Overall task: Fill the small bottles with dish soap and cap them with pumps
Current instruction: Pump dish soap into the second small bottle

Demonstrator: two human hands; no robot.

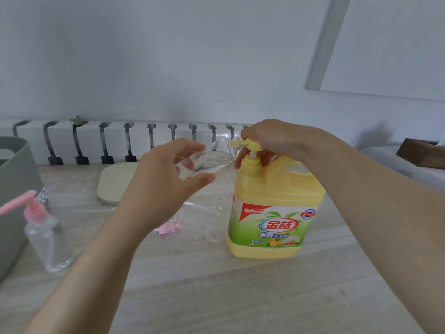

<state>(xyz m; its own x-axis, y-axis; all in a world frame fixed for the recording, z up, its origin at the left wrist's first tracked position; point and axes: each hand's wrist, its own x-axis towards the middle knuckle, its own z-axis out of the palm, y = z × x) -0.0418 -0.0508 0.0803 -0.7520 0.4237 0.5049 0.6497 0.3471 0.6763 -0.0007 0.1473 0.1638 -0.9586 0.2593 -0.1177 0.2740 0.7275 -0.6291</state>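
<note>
A big yellow dish soap jug (272, 213) with a yellow pump (251, 150) stands on the table at centre right. My right hand (272, 141) rests on top of the pump head, fingers curled over it. My left hand (166, 179) grips a small clear bottle (207, 160), tilted on its side with its mouth at the pump's spout. A small clear bottle with a pink pump (45, 235) stands at the left. Another open clear bottle (216, 215) stands beside the jug, and one more (174, 233) stands behind my left wrist, next to a pink pump part (166, 229).
A grey-green bin (14, 189) sits at the left edge. A pale wooden board (115, 182) lies at the back of the table, before a white radiator (120, 141). A dark wooden box (423, 153) is at the far right.
</note>
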